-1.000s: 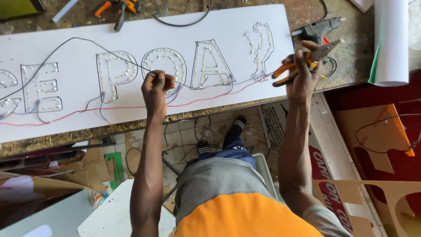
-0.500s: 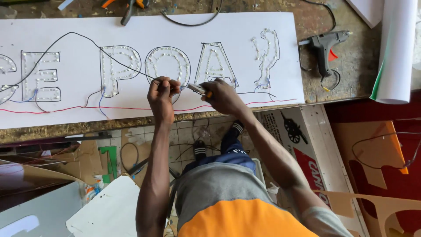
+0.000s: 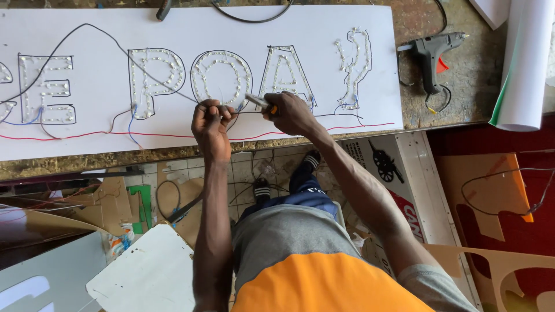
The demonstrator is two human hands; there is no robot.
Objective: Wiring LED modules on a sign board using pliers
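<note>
My left hand (image 3: 212, 123) pinches thin wires (image 3: 228, 107) below the round letter on the white sign board (image 3: 202, 34); my right hand (image 3: 292, 112) grips pliers (image 3: 259, 101) at them. All visible letters look filled with lights; joining their leads appears unfinished.

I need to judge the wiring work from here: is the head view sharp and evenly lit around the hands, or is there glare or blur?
Head view: even, soft daylight, no harsh glare on the white board; left hand and right hand with the pliers are sharp, casting only faint shadows; thin wires near the fingers are hard to resolve; the edges bend slightly from the wide lens.
</note>
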